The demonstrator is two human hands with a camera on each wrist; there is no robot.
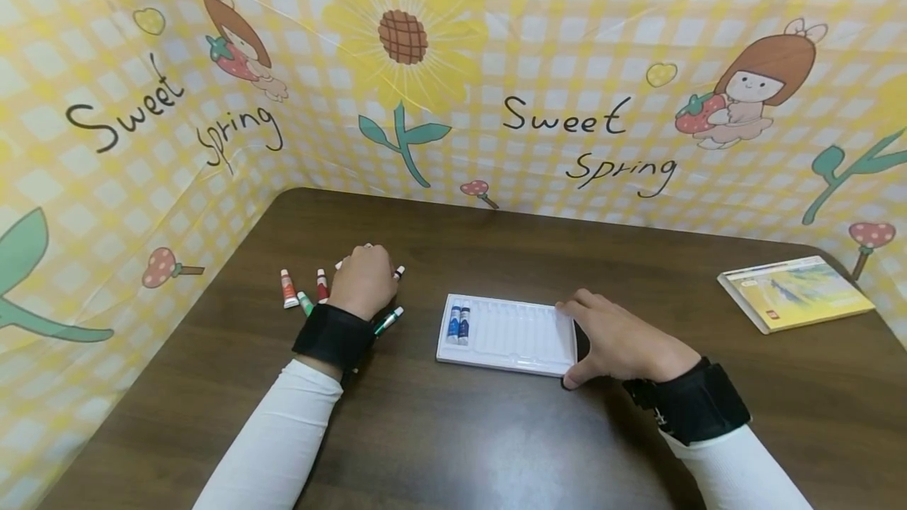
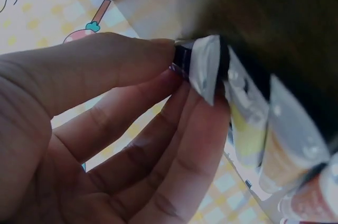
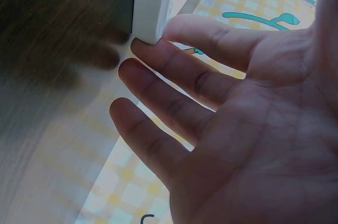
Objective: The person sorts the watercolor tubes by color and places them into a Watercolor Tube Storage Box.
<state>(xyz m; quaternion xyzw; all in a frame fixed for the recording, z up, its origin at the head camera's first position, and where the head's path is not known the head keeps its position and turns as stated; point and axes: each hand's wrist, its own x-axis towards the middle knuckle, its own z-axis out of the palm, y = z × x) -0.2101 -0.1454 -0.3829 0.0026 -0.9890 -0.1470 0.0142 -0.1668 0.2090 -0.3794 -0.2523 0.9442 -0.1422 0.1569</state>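
Observation:
My left hand (image 1: 364, 282) pinches a small dark purple-blue paint tube (image 2: 182, 59) between thumb and fingertips. Its flat white end faces up in the left wrist view. Beside those fingers are a yellow tube (image 2: 247, 134), an orange tube (image 2: 288, 152) and a red tube (image 2: 311, 197). My right hand (image 1: 623, 341) spans the right end of a white plastic tray (image 1: 524, 337), thumb at the near corner and fingertips at the far one. In the right wrist view, fingertips touch the tray's corner (image 3: 150, 12). Two blue tubes (image 1: 459, 325) lie in the tray's left slots.
Several tubes lie around my left hand: orange-red (image 1: 287, 290), dark red (image 1: 322, 286), light green (image 1: 305, 303) and dark green (image 1: 388, 321). A yellow box (image 1: 797, 293) sits at the table's right. Checked cloth (image 1: 553, 38) rises behind the brown table (image 1: 439, 439).

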